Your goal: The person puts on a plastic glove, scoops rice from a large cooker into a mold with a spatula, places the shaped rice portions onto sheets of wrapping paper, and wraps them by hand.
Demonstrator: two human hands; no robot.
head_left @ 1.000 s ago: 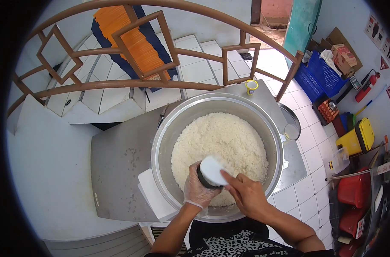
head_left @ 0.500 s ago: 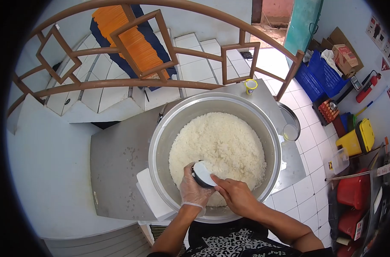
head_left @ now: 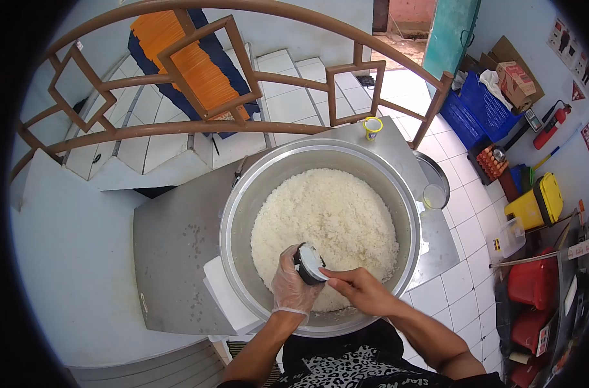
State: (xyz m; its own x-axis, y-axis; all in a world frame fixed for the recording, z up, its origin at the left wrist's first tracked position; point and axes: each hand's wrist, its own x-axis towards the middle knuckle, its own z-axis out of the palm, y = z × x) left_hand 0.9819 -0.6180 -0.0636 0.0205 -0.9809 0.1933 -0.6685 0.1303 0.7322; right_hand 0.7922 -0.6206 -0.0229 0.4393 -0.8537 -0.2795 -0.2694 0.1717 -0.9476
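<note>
My left hand, in a clear plastic glove, is wrapped round a small black cup above the rice. My bare right hand pinches a pale, flat paddle-like piece, which lies across the cup's mouth; its handle is hidden by the fingers. What the cup holds cannot be seen. Below both hands, cooked white rice fills much of a large metal pot. The rice surface is loose and uneven toward the right.
The pot stands on a steel table. A white slab-like object sits at its left, and a small yellow-rimmed tub behind it. A brown railing runs behind. Blue crates and a yellow bin are at right.
My hands stay together over the rice. The pale piece and the cup have tilted slightly, showing more of the cup's dark side. The whole view has shifted a little.
</note>
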